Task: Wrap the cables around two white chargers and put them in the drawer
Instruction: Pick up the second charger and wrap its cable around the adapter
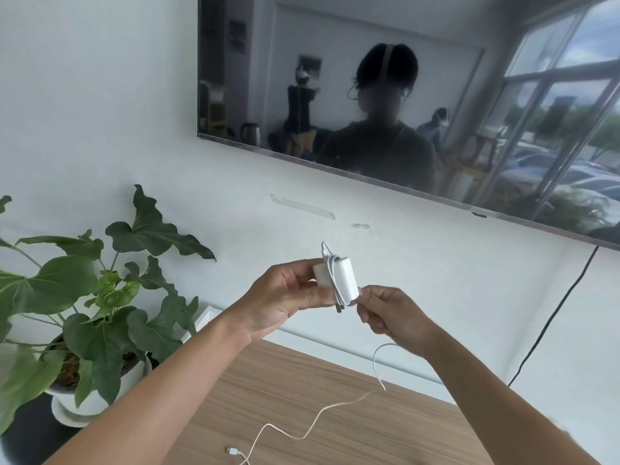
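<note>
Trailing slack of the white cable point(322, 414) is snaking across the wooden tabletop point(369, 441), its plug end lying near the front edge. Up at chest height the white charger point(337, 278) is being pinched at one end by the left hand point(285, 297), probably to keep it steady, while the right hand point(385, 313) is gripping the cable to feed another loop around it. Its long axis is tilting slightly off upright (prongs pointing down). Beside them a potted plant point(100, 313) is standing under a wall-mounted screen point(402, 95).
</note>
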